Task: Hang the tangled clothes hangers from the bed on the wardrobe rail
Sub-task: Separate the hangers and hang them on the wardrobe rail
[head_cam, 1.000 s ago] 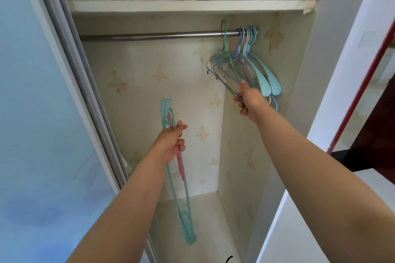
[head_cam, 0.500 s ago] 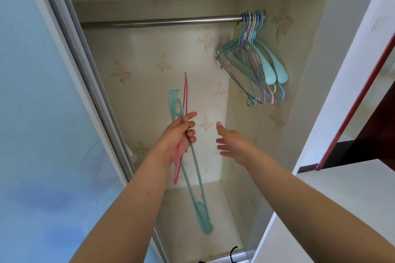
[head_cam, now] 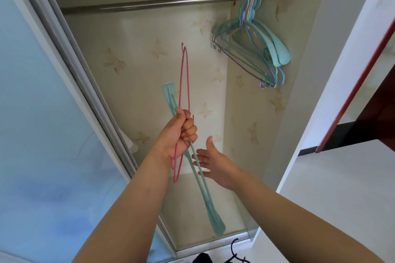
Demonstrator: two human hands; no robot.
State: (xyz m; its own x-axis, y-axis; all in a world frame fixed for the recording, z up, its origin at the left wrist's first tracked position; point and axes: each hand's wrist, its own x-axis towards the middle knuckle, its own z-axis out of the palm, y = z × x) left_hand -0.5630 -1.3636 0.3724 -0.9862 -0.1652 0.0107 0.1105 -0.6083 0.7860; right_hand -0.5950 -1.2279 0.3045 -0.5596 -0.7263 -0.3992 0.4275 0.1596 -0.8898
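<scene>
The left hand (head_cam: 180, 134) has its fingers (head_cam: 190, 129) curled tightly round two hangers at once: a thin pink hanger (head_cam: 185, 74) that stands nearly upright above the fist, and a broad teal hanger (head_cam: 205, 188) that runs from about 11 o'clock above the fist down to 5 o'clock, its wide end low near the wardrobe floor (head_cam: 188, 215). The two cross inside the grip, so they look caught together there, though the exact snag is hidden by the fist.

The right hand (head_cam: 213, 163) is empty, its fingers spread and straight, just beside the teal hanger's shaft at 4 o'clock from the left fist; whether it touches the shaft is not clear.

Up at 1 o'clock, a bunch of hangers (head_cam: 254, 47) already hangs at the right end of the rail (head_cam: 149, 4). The rest of the rail, running off toward 10 o'clock, is bare.

The step in hand seems to be separating this pair. The next move likely calls for the right hand to take one hanger, probably the teal one it is nearest, and draw it free while the left holds the other, then turn its hook upward and lift it to the rail beside the bunch. Neither hook can be made out clearly yet.
</scene>
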